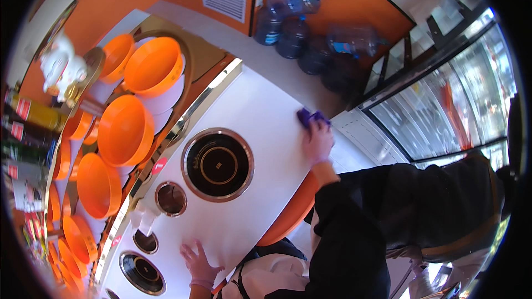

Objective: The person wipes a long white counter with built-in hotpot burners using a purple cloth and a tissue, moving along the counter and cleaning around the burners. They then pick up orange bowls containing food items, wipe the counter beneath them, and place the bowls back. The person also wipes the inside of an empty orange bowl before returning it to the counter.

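Observation:
My right hand, in a thin translucent glove, presses a crumpled purple cloth at the far right edge of the white counter. My left hand, gloved too, is spread with its fingers apart on or just over the counter near its front edge, with nothing in it. Between the hands and the conveyor side lies a round black induction hob set in a metal ring. Beside it is a round metal-rimmed recess. Farther down are a second recess and a second hob.
Orange bowls stand on white plates along a conveyor beyond a metal-edged ledge. Large water bottles stand and lie by the orange wall. A glass-doored display fridge is at right. An orange seat sits under the counter edge. A white cat figurine stands at left.

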Demonstrator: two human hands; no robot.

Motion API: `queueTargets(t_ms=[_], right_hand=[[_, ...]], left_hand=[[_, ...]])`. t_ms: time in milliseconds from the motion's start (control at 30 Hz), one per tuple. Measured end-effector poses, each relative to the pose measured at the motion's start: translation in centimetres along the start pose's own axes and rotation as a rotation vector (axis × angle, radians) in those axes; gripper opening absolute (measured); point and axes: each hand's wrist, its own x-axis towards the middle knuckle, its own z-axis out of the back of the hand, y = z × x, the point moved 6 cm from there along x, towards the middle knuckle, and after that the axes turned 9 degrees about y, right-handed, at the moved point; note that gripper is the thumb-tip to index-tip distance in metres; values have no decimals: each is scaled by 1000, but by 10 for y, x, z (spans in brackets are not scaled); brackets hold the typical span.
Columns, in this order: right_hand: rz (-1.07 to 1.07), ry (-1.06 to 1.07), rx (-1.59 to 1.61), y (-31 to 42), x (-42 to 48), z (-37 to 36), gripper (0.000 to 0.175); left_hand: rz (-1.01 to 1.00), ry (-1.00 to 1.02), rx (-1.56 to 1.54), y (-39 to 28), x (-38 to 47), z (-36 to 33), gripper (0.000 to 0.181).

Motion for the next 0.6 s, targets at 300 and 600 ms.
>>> queueTargets(t_ms=[300, 600], right_hand=[[756, 494, 198, 54, -103, 18, 43], [264, 31, 217, 47, 23, -8, 44]], left_hand=[[74, 95, -156, -5, 4, 12, 135], [-153, -181, -235, -12, -12, 47, 122]])
